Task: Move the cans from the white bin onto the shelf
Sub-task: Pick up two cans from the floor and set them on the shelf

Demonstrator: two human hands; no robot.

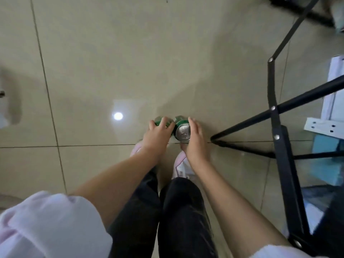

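Note:
I look straight down at the tiled floor. My left hand point(158, 133) is wrapped over a green can point(160, 121), of which only the far end shows past my fingers. My right hand point(195, 140) grips a second green can point(181, 128) from its right side, its silver end facing up at me. The two cans sit side by side, almost touching, above my feet. The white bin is not in view. A black metal shelf frame point(279, 127) stands to the right.
My black trousers and pink shoes point(179, 164) are directly below the cans. The shelf's black legs and crossbars point(242, 127) reach toward my right hand. White boards point(333, 94) and a teal box point(327, 159) lie beyond the frame at right. A lamp's reflection point(117, 116) shines on the floor.

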